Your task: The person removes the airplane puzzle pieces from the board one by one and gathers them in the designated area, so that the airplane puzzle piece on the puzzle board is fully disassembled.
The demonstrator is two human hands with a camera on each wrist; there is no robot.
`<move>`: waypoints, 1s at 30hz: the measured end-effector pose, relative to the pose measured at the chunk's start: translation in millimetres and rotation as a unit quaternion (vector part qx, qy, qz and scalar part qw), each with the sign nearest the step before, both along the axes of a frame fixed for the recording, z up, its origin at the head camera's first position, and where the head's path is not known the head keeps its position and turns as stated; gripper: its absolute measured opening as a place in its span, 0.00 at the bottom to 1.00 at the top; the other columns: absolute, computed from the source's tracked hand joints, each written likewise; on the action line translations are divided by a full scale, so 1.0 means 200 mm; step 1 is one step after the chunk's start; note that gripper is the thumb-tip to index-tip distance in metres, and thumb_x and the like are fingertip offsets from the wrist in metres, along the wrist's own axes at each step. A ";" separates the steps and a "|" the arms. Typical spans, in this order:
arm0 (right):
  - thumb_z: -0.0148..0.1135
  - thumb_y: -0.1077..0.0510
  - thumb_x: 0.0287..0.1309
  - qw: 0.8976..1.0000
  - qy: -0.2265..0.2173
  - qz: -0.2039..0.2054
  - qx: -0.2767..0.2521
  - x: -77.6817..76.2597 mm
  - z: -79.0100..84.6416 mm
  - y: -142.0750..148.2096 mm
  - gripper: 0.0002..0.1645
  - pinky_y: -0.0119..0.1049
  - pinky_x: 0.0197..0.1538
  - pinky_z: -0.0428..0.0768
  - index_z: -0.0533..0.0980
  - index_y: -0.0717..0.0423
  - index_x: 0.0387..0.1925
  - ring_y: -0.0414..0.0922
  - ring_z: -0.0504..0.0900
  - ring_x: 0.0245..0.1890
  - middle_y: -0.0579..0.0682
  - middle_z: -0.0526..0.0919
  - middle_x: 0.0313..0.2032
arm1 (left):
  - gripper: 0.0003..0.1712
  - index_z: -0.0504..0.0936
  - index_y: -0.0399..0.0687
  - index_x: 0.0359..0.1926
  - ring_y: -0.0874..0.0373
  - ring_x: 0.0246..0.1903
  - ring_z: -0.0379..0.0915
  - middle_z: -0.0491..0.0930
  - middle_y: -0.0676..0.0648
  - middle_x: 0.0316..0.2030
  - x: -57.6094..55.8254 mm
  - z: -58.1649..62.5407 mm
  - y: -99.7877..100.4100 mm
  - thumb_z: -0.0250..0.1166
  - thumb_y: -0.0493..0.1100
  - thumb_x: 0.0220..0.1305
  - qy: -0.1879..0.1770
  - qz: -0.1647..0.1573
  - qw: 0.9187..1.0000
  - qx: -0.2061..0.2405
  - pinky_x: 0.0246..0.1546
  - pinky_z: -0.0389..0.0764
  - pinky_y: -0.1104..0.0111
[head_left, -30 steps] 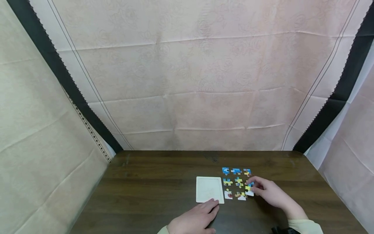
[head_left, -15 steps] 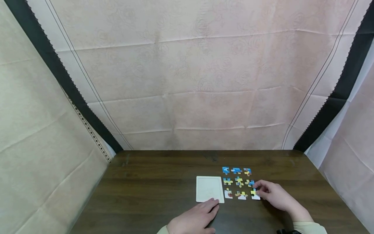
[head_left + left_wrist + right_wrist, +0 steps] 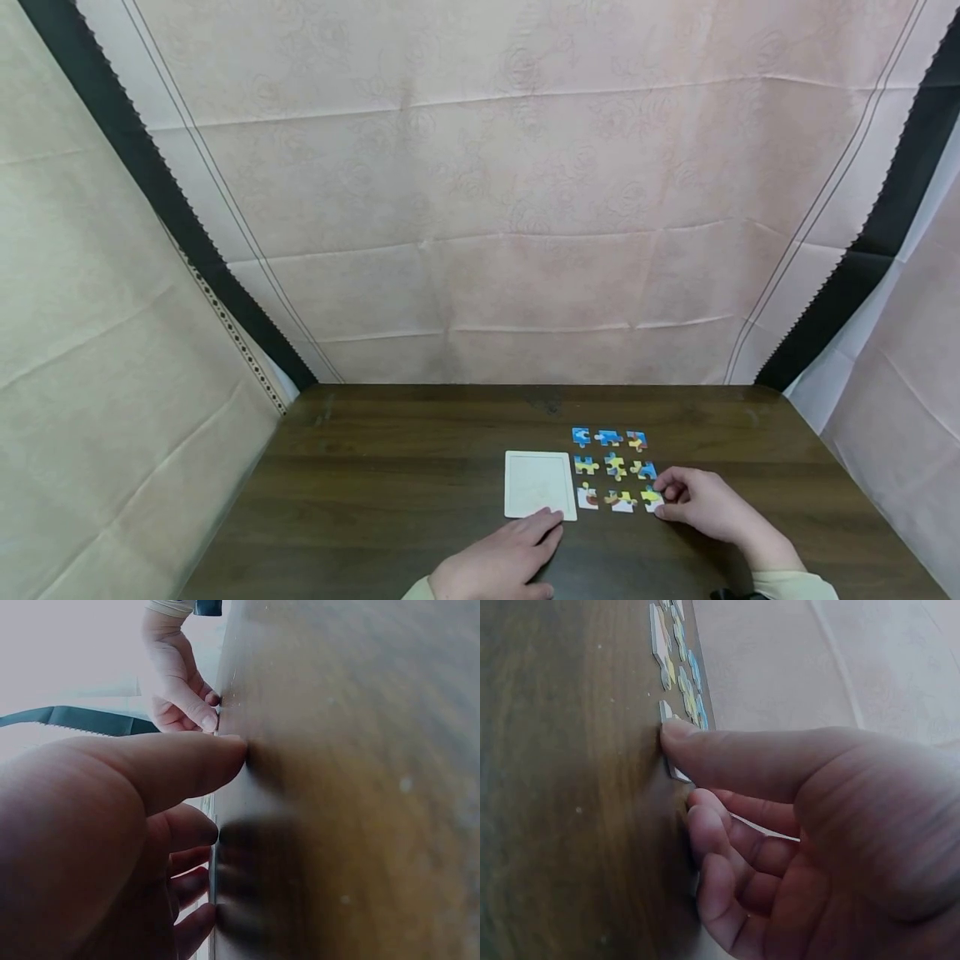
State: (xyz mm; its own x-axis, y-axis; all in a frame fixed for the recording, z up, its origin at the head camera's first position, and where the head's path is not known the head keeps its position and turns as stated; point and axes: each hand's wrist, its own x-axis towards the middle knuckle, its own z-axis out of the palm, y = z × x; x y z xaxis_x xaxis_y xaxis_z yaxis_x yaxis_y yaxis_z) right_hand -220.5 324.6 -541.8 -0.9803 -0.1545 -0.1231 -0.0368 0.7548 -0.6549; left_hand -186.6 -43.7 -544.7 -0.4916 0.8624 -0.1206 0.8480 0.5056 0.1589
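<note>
On the brown table, a square white puzzle tray (image 3: 537, 482) lies flat with no pieces in it. My left hand (image 3: 501, 558) rests at its near edge, fingers stretched out and fingertips on the rim. To the tray's right, several jigsaw pieces (image 3: 615, 467) lie apart in three rows. My right hand (image 3: 711, 504) is at the near right corner of these rows, thumb and index finger at a yellow, blue and white jigsaw piece (image 3: 650, 497). In the right wrist view the thumb (image 3: 727, 761) covers part of that piece, and the other fingers are curled.
The wooden table (image 3: 375, 483) reaches back to a pale patterned cloth (image 3: 525, 208). More cloth hangs at the left and right, with dark strips (image 3: 187, 225) along the seams. In the right wrist view, several other pieces (image 3: 682, 667) lie just beyond the thumb.
My right hand has moved slightly right and toward me. The corner piece first shifted right and then a little back left, apart from the piece above it. My left hand stays in place.
</note>
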 end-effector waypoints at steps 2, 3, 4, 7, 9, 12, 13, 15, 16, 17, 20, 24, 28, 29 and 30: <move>0.83 0.56 0.56 1.000 -0.002 -0.004 0.005 0.00 0.00 0.00 0.17 0.38 0.38 0.75 0.83 0.54 0.42 0.45 0.76 0.34 0.46 0.78 0.33 | 0.39 0.65 0.44 0.82 0.54 0.82 0.51 0.55 0.46 0.83 0.00 0.00 0.00 0.59 0.60 0.81 0.000 -0.001 1.000 0.000 0.75 0.63 0.68; 0.83 0.56 0.56 1.000 -0.002 -0.005 0.006 0.00 0.00 0.00 0.17 0.38 0.37 0.75 0.83 0.54 0.42 0.45 0.76 0.34 0.46 0.78 0.33 | 0.40 0.65 0.44 0.82 0.54 0.82 0.51 0.55 0.46 0.83 0.00 0.00 0.00 0.59 0.60 0.81 0.000 -0.001 1.000 0.001 0.75 0.63 0.68; 0.83 0.56 0.56 1.000 -0.003 -0.006 0.007 0.00 0.00 0.00 0.17 0.38 0.37 0.75 0.83 0.54 0.42 0.45 0.75 0.34 0.46 0.78 0.33 | 0.40 0.65 0.44 0.82 0.54 0.82 0.50 0.55 0.46 0.83 0.00 0.00 0.00 0.59 0.60 0.81 -0.001 -0.001 1.000 0.001 0.75 0.63 0.68; 0.84 0.56 0.55 1.000 -0.008 -0.011 0.006 0.00 -0.01 -0.01 0.17 0.38 0.37 0.74 0.83 0.54 0.41 0.45 0.75 0.33 0.46 0.77 0.33 | 0.39 0.65 0.45 0.82 0.55 0.82 0.51 0.55 0.47 0.83 0.00 0.00 0.00 0.59 0.61 0.82 -0.004 -0.001 1.000 -0.001 0.75 0.63 0.68; 0.84 0.55 0.54 1.000 -0.009 -0.010 0.006 0.00 -0.01 -0.01 0.17 0.38 0.37 0.74 0.83 0.54 0.41 0.45 0.75 0.33 0.46 0.77 0.33 | 0.40 0.65 0.45 0.82 0.55 0.82 0.51 0.55 0.47 0.83 0.00 0.00 0.00 0.58 0.61 0.82 -0.006 0.000 1.000 -0.002 0.75 0.64 0.68; 0.84 0.55 0.54 1.000 -0.012 -0.012 0.007 0.01 -0.01 -0.01 0.18 0.38 0.37 0.74 0.83 0.54 0.41 0.45 0.75 0.34 0.47 0.77 0.33 | 0.40 0.64 0.45 0.82 0.55 0.82 0.51 0.55 0.47 0.83 0.00 -0.01 0.00 0.58 0.61 0.82 -0.002 -0.004 1.000 -0.004 0.75 0.64 0.68; 0.84 0.55 0.54 1.000 -0.011 -0.011 0.008 0.01 -0.01 -0.01 0.18 0.38 0.37 0.74 0.83 0.54 0.41 0.45 0.75 0.34 0.47 0.77 0.33 | 0.40 0.64 0.45 0.82 0.55 0.82 0.51 0.55 0.47 0.83 0.00 -0.01 0.00 0.58 0.61 0.82 -0.002 -0.004 1.000 -0.004 0.75 0.64 0.68; 0.84 0.56 0.54 1.000 -0.013 -0.013 0.007 0.01 -0.01 -0.01 0.17 0.38 0.38 0.74 0.83 0.54 0.41 0.45 0.75 0.34 0.47 0.78 0.33 | 0.40 0.64 0.45 0.82 0.55 0.82 0.51 0.55 0.47 0.83 0.00 0.00 0.00 0.58 0.61 0.82 -0.002 -0.004 1.000 -0.003 0.75 0.63 0.68; 0.84 0.56 0.54 1.000 -0.013 -0.014 0.007 0.00 0.00 -0.01 0.17 0.38 0.38 0.74 0.83 0.54 0.41 0.45 0.75 0.34 0.47 0.78 0.33 | 0.40 0.65 0.45 0.82 0.55 0.82 0.51 0.55 0.47 0.83 0.00 0.00 0.00 0.58 0.61 0.82 -0.002 -0.004 1.000 -0.003 0.75 0.63 0.68; 0.84 0.55 0.54 1.000 -0.013 -0.012 0.007 0.00 0.00 -0.01 0.17 0.38 0.38 0.74 0.83 0.54 0.41 0.45 0.75 0.34 0.47 0.78 0.33 | 0.40 0.65 0.45 0.82 0.55 0.82 0.51 0.55 0.47 0.83 0.00 0.00 0.00 0.58 0.61 0.82 -0.004 -0.002 1.000 -0.002 0.75 0.63 0.68; 0.84 0.56 0.55 1.000 -0.010 -0.007 0.009 0.00 0.00 -0.02 0.17 0.39 0.38 0.75 0.83 0.55 0.41 0.45 0.75 0.34 0.47 0.78 0.33 | 0.40 0.65 0.45 0.82 0.54 0.82 0.50 0.55 0.47 0.83 0.00 0.00 -0.01 0.58 0.61 0.82 -0.011 0.000 1.000 -0.001 0.75 0.63 0.68; 0.84 0.56 0.55 1.000 -0.011 -0.007 0.012 0.00 0.01 -0.02 0.17 0.38 0.38 0.74 0.83 0.54 0.41 0.45 0.75 0.34 0.46 0.78 0.33 | 0.40 0.64 0.45 0.82 0.55 0.82 0.50 0.55 0.47 0.83 0.00 0.00 -0.01 0.57 0.61 0.82 -0.014 0.001 1.000 0.000 0.75 0.63 0.68; 0.84 0.55 0.55 1.000 -0.010 -0.002 0.010 0.00 0.01 -0.01 0.18 0.38 0.38 0.75 0.83 0.54 0.42 0.45 0.75 0.34 0.46 0.78 0.33 | 0.40 0.64 0.46 0.82 0.55 0.82 0.50 0.54 0.48 0.83 -0.01 0.00 0.00 0.58 0.61 0.82 -0.012 0.000 1.000 -0.004 0.75 0.63 0.68; 0.83 0.54 0.55 1.000 -0.010 -0.001 0.008 0.01 0.01 -0.01 0.18 0.38 0.38 0.75 0.83 0.55 0.42 0.45 0.75 0.34 0.46 0.78 0.33 | 0.40 0.64 0.46 0.83 0.55 0.82 0.50 0.54 0.48 0.83 -0.01 0.00 0.00 0.58 0.61 0.82 -0.009 -0.001 1.000 -0.005 0.75 0.63 0.68; 0.83 0.54 0.56 1.000 -0.008 0.004 0.007 0.01 0.01 -0.01 0.18 0.38 0.37 0.75 0.83 0.55 0.43 0.45 0.75 0.34 0.46 0.78 0.33 | 0.40 0.64 0.46 0.83 0.56 0.82 0.50 0.55 0.48 0.83 0.00 0.00 0.00 0.57 0.61 0.82 -0.006 -0.002 1.000 -0.006 0.75 0.64 0.68</move>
State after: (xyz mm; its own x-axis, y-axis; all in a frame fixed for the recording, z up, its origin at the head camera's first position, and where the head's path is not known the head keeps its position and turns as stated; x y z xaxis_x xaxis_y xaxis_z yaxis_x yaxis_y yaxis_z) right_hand -218.9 323.6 -539.3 -0.9770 -0.1604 -0.1404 -0.0327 0.7637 -0.6447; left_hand -187.6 -44.3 -545.2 -0.4859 0.8633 -0.1364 0.8487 0.5034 0.1624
